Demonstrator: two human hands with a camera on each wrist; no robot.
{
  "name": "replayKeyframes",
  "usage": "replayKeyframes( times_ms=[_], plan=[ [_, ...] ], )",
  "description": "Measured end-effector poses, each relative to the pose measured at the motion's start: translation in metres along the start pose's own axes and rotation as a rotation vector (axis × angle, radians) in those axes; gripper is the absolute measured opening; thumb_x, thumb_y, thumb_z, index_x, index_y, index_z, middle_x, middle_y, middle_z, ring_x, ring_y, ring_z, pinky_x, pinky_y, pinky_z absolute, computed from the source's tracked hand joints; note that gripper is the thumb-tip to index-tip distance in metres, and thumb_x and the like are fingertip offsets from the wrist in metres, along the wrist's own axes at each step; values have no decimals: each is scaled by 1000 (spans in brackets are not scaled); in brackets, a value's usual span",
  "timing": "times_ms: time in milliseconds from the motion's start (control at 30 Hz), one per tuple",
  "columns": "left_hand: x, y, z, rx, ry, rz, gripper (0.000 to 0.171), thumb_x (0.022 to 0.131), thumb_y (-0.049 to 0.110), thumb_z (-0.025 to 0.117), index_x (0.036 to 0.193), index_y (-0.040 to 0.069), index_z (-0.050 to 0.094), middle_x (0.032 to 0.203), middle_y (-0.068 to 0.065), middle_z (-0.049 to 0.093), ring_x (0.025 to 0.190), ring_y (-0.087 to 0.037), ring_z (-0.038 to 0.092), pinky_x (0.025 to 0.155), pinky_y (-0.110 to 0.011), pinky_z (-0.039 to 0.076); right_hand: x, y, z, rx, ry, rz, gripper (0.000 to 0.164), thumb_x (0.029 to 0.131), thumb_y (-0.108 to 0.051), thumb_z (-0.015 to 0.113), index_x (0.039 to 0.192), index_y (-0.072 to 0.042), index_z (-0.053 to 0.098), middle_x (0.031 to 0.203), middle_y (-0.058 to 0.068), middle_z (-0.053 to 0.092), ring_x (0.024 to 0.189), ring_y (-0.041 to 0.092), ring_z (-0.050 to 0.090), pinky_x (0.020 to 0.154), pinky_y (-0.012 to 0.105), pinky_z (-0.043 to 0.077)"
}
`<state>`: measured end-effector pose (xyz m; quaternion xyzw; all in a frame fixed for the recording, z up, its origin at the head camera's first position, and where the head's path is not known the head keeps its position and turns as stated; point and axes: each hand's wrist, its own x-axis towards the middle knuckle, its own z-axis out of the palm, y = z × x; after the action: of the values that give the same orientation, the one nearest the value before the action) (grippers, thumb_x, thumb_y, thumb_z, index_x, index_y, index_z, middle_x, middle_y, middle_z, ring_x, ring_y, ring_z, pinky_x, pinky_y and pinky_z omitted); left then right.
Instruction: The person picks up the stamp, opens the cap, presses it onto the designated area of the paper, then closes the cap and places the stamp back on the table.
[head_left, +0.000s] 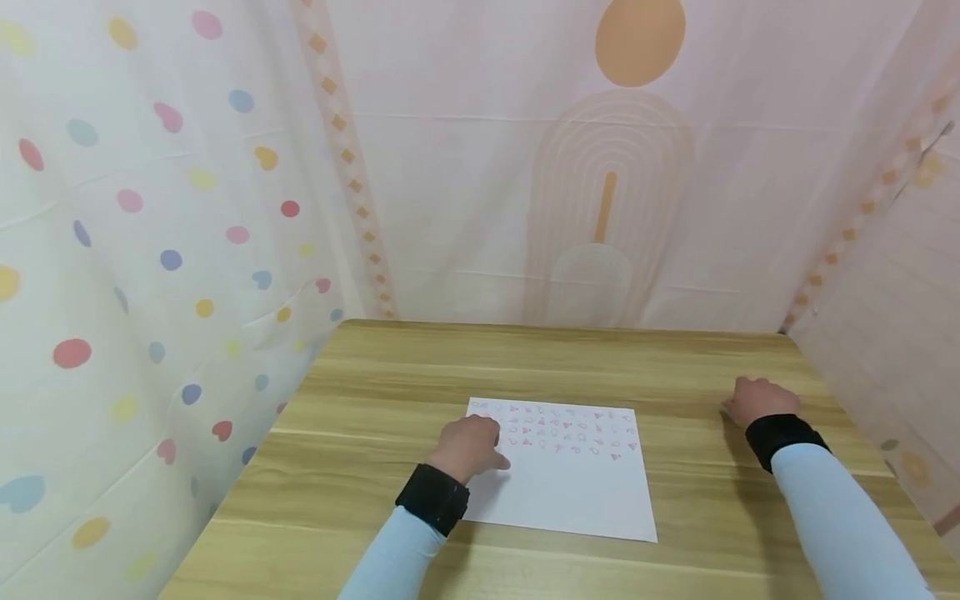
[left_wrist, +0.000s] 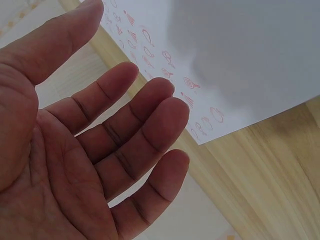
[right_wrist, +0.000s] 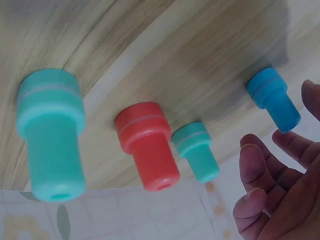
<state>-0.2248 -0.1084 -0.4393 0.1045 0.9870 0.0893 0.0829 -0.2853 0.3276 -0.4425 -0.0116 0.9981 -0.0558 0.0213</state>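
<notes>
My left hand [head_left: 467, 447] hovers over the left edge of a white paper sheet [head_left: 562, 492], fingers loosely bent and nothing in the palm [left_wrist: 65, 165]. Rows of small red printed shapes [head_left: 570, 429] fill the sheet's upper part. On the far right of the table is my right hand [head_left: 759, 402]. In the right wrist view, its loosely bent fingers [right_wrist: 252, 162] and thumb lie on either side of the handle end of a blue toy stamp [right_wrist: 275, 102]. The index fingertip overlaps the handle tip, and a gap shows by the thumb.
Beside the blue stamp stand a small teal stamp [right_wrist: 196, 150], a red stamp [right_wrist: 147, 145] and a nearer teal stamp [right_wrist: 51, 135]. Everything sits on a wooden table [head_left: 360, 492]. Patterned curtains [head_left: 450, 183] hang along its back and sides.
</notes>
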Motion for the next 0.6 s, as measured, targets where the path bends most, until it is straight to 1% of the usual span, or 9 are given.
replayKeyframes(
  times_ms=[200,367,467,600],
  plan=[
    [1,0,3,8,3,5,29,77,33,85,88,10,71,76,-1,63,67,-19,53,64,-35,47,1,-3,2,-5,-26,-1,25,95,-14,57,94,11,60,85,28,65,76,40,64,65,55,51],
    [2,0,5,3,-1,-2,30,77,34,85,88,10,71,75,0,62,67,-19,52,64,-35,46,0,-3,6,-27,-18,-23,15,92,-6,60,87,7,65,82,24,67,72,35,64,64,53,52],
    [2,-1,5,-7,3,-2,29,77,33,85,88,10,71,74,0,62,66,-19,52,64,-35,46,-1,-3,8,-42,-9,-36,11,91,-3,61,86,6,66,82,23,67,73,36,65,64,53,53],
    [1,-1,4,-23,6,-1,29,77,33,85,88,9,71,74,-1,62,65,-19,52,63,-35,46,0,-3,9,-31,-7,-25,12,92,-3,60,88,6,66,84,25,67,76,39,65,65,54,53]
  ],
)
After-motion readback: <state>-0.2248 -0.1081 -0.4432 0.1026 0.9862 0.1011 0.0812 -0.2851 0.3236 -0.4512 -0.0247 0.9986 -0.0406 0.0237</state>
